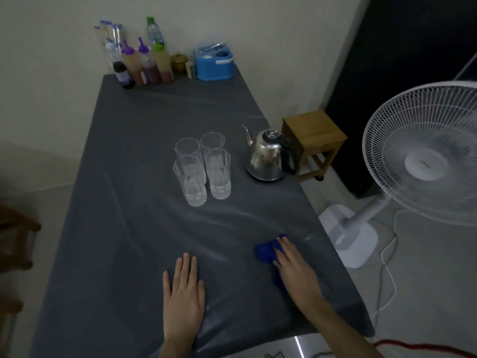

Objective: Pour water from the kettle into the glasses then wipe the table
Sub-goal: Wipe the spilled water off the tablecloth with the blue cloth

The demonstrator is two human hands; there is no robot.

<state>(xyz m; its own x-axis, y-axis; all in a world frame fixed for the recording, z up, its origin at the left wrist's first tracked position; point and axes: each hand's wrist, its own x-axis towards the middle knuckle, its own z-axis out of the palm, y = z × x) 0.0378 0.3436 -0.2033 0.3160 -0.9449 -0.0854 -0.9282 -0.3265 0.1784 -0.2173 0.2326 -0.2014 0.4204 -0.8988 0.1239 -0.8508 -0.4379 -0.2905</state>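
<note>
Right hand [294, 272]: fingers extended and held together, pressed flat on top of a blue cloth [265, 251]; no grasp is formed, the palm bearing down on the cloth. The cloth is bunched, showing beyond the fingertips and along the thumb side, and lies on the near right part of the table [134, 202], close to its right edge.

Left hand [183, 293]: fingers straight and slightly spread, palm flat on the grey table covering, holding nothing. It rests near the front edge, well apart from the cloth.

Four clear glasses [202, 169] stand upright in a tight two-by-two group at mid-table, beyond both hands. Whether they contain water cannot be determined from this view.

The steel kettle [268, 157] stands upright just right of the glasses, by the table's right edge, spout towards the far end, black handle towards the edge, lid on.

At the far end, against the wall: sauce bottles [147, 63] and a blue container [214, 65].

Off the table to the right: a wooden stool [313, 135] and a white pedestal fan [423, 156] on the floor.
</note>
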